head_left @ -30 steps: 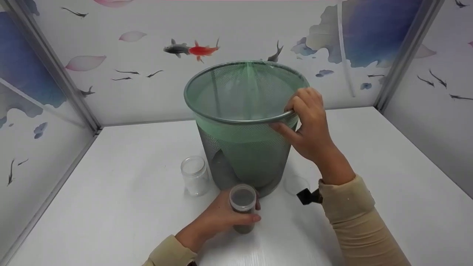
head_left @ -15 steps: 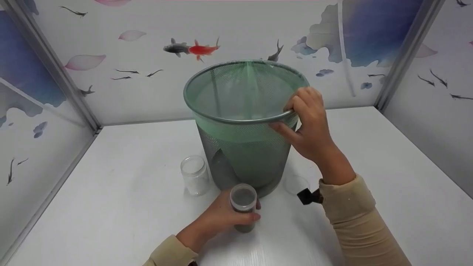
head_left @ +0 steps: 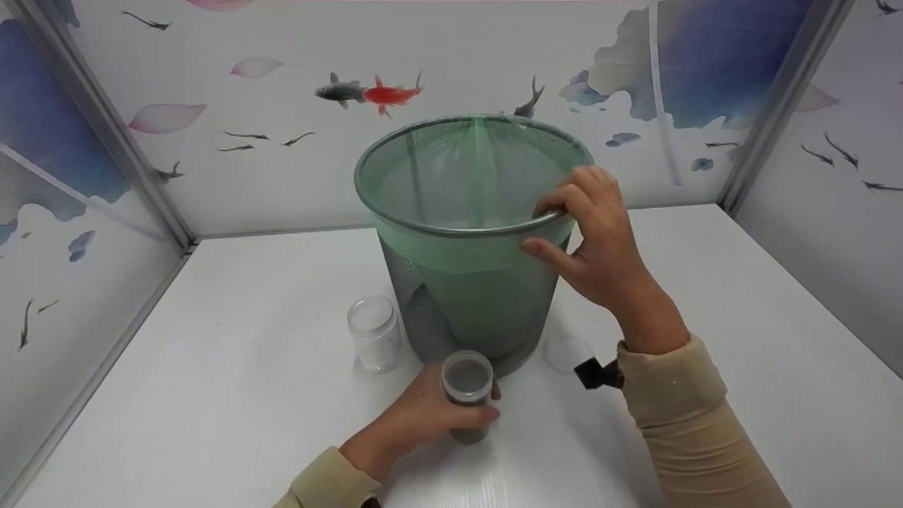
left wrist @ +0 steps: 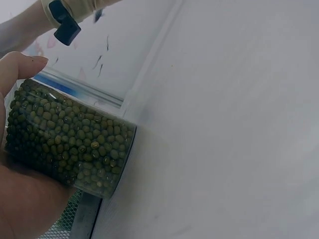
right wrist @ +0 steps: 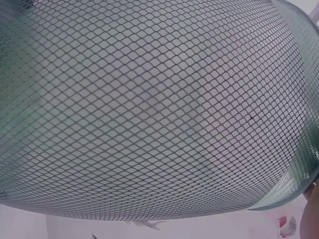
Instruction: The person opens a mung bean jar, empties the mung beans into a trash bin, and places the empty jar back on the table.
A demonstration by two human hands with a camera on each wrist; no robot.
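Note:
My left hand grips a clear jar just in front of the wire-mesh wastebasket, its thumb across the near side. Green mung beans fill the visible part of that jar in the left wrist view. Whether the jar has a lid on, I cannot tell. My right hand holds the wastebasket's right rim, fingers hooked over the inside and thumb outside below it. A translucent green bag lines the basket and folds over its rim. In the right wrist view the basket's mesh takes up most of the picture.
Left of the wastebasket stands a second clear jar, apparently with nothing in it. A flat, clear round disc lies to the right of the basket. Panels printed with fish and petals enclose the white table at back and sides.
My right hand has shifted slightly, with its thumb now a bit looser from the rim. The left hand and its jar stay almost in place. The view has drifted slightly.

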